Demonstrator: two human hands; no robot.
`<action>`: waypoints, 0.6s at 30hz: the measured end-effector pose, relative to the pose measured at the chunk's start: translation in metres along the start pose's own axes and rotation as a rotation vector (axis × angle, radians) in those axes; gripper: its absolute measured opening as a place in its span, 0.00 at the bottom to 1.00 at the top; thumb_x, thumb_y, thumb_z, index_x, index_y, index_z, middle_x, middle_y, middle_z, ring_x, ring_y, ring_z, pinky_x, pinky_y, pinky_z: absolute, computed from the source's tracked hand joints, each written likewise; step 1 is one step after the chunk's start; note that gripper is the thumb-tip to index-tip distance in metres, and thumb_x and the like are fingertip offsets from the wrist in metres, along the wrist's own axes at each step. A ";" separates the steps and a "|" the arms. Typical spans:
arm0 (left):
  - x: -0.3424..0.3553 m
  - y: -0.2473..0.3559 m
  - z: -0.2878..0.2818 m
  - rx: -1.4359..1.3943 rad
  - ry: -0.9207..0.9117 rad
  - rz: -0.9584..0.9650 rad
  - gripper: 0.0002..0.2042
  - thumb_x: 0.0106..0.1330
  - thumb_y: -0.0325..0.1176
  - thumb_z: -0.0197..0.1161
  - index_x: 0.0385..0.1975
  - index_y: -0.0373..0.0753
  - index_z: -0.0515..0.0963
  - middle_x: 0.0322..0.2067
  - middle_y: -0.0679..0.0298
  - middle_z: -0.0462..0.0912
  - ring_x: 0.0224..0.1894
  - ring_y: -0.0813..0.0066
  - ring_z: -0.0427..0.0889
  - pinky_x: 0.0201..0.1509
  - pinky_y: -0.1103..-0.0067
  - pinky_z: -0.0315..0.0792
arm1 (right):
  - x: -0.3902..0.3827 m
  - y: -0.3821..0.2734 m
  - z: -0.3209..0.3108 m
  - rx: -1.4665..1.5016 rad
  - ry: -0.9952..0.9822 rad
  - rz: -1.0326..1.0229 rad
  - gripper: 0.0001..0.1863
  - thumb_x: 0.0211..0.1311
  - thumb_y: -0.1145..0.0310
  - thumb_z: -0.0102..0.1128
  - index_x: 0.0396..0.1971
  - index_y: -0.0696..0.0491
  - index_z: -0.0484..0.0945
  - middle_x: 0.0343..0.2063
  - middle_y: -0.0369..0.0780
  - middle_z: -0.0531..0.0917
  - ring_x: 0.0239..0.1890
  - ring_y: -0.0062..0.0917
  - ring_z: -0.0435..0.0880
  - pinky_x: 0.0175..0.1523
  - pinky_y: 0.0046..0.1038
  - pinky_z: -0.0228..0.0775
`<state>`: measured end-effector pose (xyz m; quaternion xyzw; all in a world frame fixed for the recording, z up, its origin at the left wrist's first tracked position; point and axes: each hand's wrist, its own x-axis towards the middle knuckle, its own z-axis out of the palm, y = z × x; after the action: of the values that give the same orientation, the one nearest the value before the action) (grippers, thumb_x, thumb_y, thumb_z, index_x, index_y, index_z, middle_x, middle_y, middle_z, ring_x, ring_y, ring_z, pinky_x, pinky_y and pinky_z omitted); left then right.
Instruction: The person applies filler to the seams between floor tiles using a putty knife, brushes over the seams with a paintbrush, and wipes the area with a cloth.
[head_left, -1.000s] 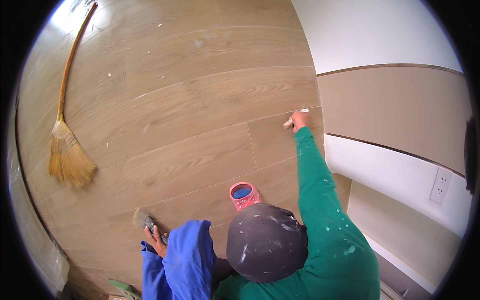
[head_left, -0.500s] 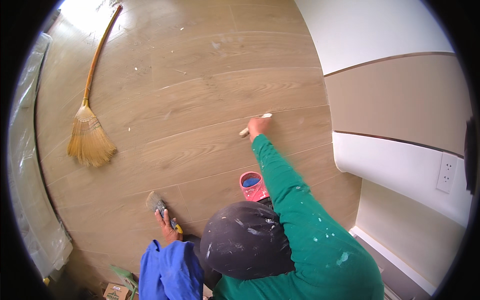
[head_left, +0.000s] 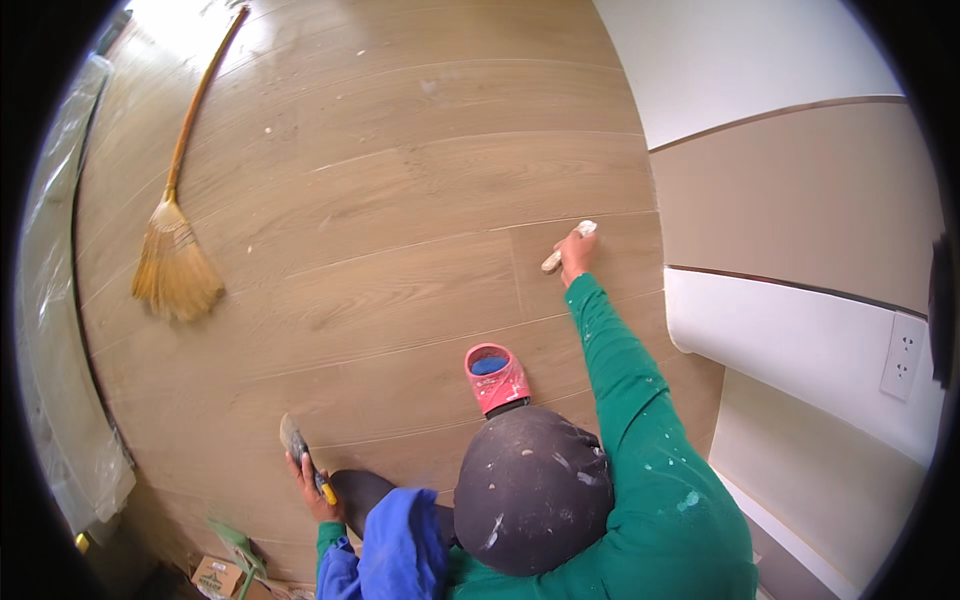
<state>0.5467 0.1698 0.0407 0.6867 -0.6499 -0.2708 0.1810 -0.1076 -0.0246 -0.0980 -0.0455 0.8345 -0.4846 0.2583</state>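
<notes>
My right arm, in a green paint-flecked sleeve, stretches forward over the wood-look plank floor (head_left: 400,270). At its end my right hand (head_left: 575,256) is closed round a short tool with a pale handle (head_left: 551,263) and a whitish end (head_left: 586,228); its exact kind does not show. Low on the left, my left hand (head_left: 316,492) grips a paintbrush (head_left: 291,437), grey with pale bristles and a yellow part at the handle. A blue cloth (head_left: 405,540) hangs beside my left forearm. Between my hands, a pink slipper (head_left: 500,385) on my foot rests on the planks.
A straw broom (head_left: 178,260) lies at the left, near plastic-wrapped material (head_left: 65,300). At the right stand a white and beige wall panel (head_left: 790,200) and a double outlet (head_left: 903,355). A cardboard box (head_left: 217,575) and a green dustpan-like item (head_left: 236,545) sit at lower left.
My right hand has moved right along the floor with the pale-handled tool. My left hand, with the paintbrush, has shifted slightly left and down. The view has shifted a little.
</notes>
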 end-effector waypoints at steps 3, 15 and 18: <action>-0.008 -0.011 0.012 0.045 0.013 0.007 0.23 0.74 0.30 0.56 0.69 0.44 0.68 0.76 0.51 0.54 0.77 0.50 0.55 0.77 0.62 0.54 | 0.059 0.000 -0.034 -0.051 0.145 -0.034 0.09 0.67 0.71 0.43 0.38 0.62 0.68 0.21 0.46 0.80 0.19 0.35 0.82 0.26 0.37 0.74; -0.004 -0.062 0.033 -0.159 -0.177 -0.092 0.29 0.68 0.29 0.63 0.70 0.43 0.66 0.76 0.49 0.50 0.77 0.48 0.53 0.71 0.64 0.61 | 0.212 0.017 -0.113 -0.513 0.498 -0.039 0.13 0.54 0.77 0.52 0.38 0.68 0.76 0.33 0.53 0.85 0.29 0.40 0.86 0.34 0.40 0.79; -0.001 -0.065 0.036 -0.179 -0.198 -0.092 0.32 0.66 0.29 0.65 0.71 0.43 0.65 0.76 0.48 0.47 0.77 0.47 0.52 0.70 0.65 0.63 | 0.217 0.006 -0.120 -0.379 0.357 0.065 0.13 0.55 0.77 0.52 0.38 0.68 0.76 0.32 0.51 0.85 0.29 0.38 0.86 0.33 0.40 0.78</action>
<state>0.5759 0.1800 -0.0266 0.6669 -0.6056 -0.4020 0.1639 -0.3505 0.0021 -0.1397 0.0200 0.9437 -0.3116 0.1092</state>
